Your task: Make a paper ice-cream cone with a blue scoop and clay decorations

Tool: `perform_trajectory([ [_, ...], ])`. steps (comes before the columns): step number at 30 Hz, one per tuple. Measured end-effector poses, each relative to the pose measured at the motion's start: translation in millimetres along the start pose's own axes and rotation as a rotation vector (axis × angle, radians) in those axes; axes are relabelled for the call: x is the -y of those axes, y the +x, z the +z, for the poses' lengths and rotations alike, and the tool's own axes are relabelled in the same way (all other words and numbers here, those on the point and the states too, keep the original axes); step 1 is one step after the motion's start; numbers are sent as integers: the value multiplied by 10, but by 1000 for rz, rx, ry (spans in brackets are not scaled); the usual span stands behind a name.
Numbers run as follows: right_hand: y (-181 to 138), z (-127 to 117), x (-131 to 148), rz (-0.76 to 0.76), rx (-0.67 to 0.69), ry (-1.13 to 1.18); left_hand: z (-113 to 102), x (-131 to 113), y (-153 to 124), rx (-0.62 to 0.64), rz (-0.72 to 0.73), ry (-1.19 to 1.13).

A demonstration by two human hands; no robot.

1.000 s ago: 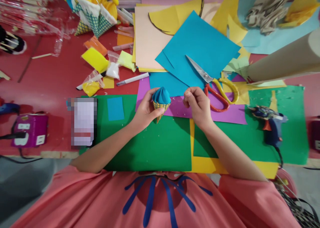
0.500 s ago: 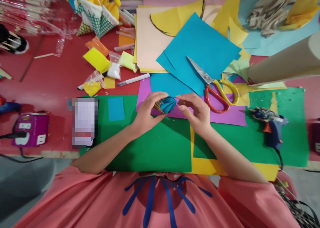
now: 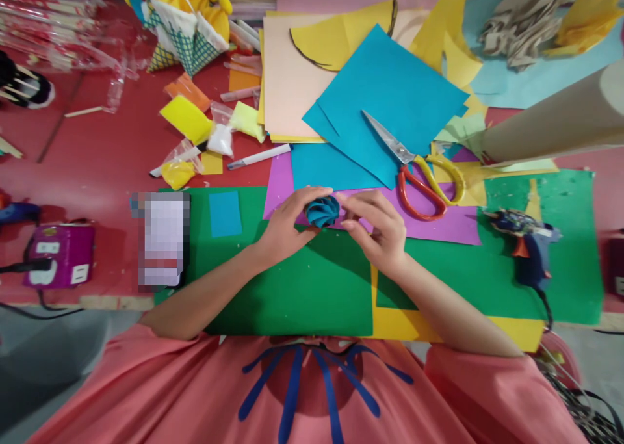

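Near the tabletop's front edge, the left hand [image 3: 285, 228] grips a blue folded-paper swirl [image 3: 322, 211]; the right hand's [image 3: 383, 233] loosely curled fingers touch its side.

I see a loose salmon-pink top [image 3: 146, 392] with short sleeves [image 3: 468, 372], and dark blue stripes [image 3: 292, 392] fanning out across its chest.

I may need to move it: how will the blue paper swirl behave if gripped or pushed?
Probably very light: the swirl is folded paper, held in the left hand, with the right hand touching it. It likely crushes easily, as its pleats look thin. It is rounded, so it might roll on the green sheet.
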State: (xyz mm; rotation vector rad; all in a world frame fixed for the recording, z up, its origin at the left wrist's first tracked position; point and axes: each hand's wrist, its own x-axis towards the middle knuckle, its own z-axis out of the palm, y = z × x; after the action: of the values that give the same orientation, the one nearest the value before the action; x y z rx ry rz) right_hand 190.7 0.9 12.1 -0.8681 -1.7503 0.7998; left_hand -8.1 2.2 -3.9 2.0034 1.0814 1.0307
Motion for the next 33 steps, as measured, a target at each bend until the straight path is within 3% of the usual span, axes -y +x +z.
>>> perform_trajectory([
  [4, -10, 0, -32, 156, -28, 125, 18, -39, 13, -70, -20, -326],
  [8, 10, 30, -62, 126, 147, 163, 9, -64, 53, -70, -26, -504],
  [13, 23, 69, -106, 108, 226, 101, 27, -1, 52, -61, 24, -449],
  [18, 44, 41, -145, -10, 252, -79, 18, 13, 23, -3, 51, -324],
  [22, 56, 26, -144, -55, 261, -154, -12, 8, 3, -13, 40, -379],
  [33, -14, 101, -120, 93, 391, -217, 17, -30, 26, -55, -17, -394],
])
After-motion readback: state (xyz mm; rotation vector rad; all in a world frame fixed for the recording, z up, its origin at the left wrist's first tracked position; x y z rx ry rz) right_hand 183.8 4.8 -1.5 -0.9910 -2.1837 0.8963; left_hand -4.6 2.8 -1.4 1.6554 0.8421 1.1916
